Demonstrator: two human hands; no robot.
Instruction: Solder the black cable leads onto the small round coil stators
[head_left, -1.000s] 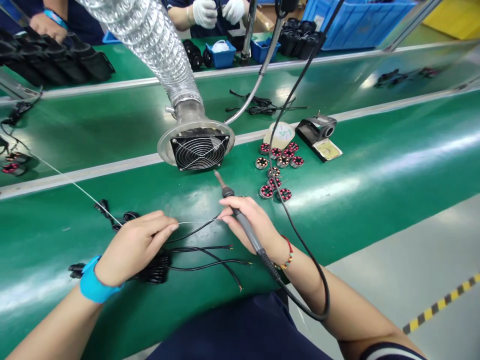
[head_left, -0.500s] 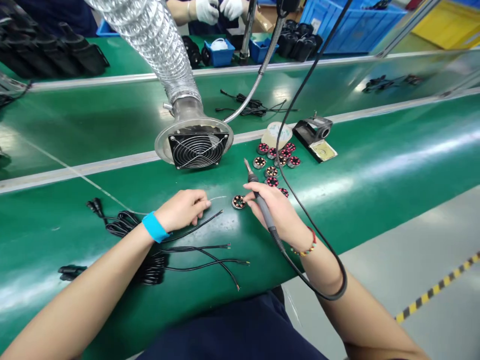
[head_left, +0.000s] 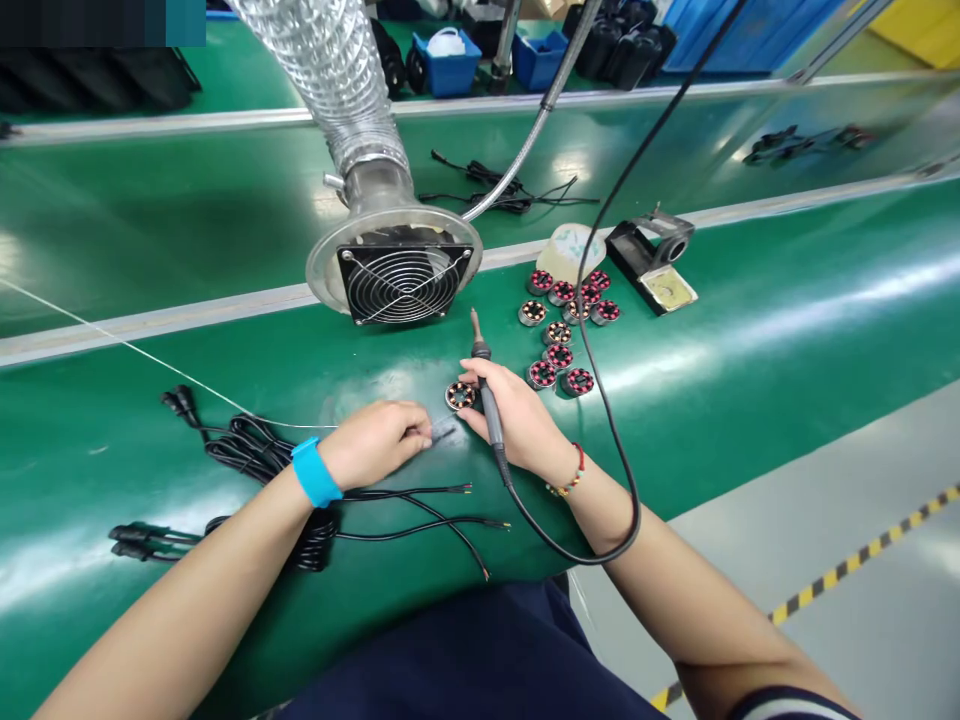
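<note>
My left hand (head_left: 386, 438) is closed, with a thin pale solder wire (head_left: 277, 422) running through it from the left. A black cable end (head_left: 444, 437) shows just past its fingertips; whether the fingers grip it too is unclear. Wrapped around a soldering iron (head_left: 491, 410), my right hand (head_left: 517, 415) is closed, and the iron's tip points up and away from me. The thumb and a finger of that hand also touch a small round part (head_left: 460, 396), metal-rimmed with a ring of copper-coloured dots, on the green bench.
Several similar round parts (head_left: 558, 332) lie beyond my right hand. A soldering iron stand (head_left: 652, 260) with a yellow sponge is behind them. Above the bench hangs a fume extractor fan (head_left: 405, 285). Coiled black cables (head_left: 255, 448) lie left, with stripped ends pointing right. The iron's cord (head_left: 600, 370) crosses the view.
My right hand has shifted left with the iron, and its fingers have moved the round part slightly left. My left hand has come closer to it. The camera view has shifted.
</note>
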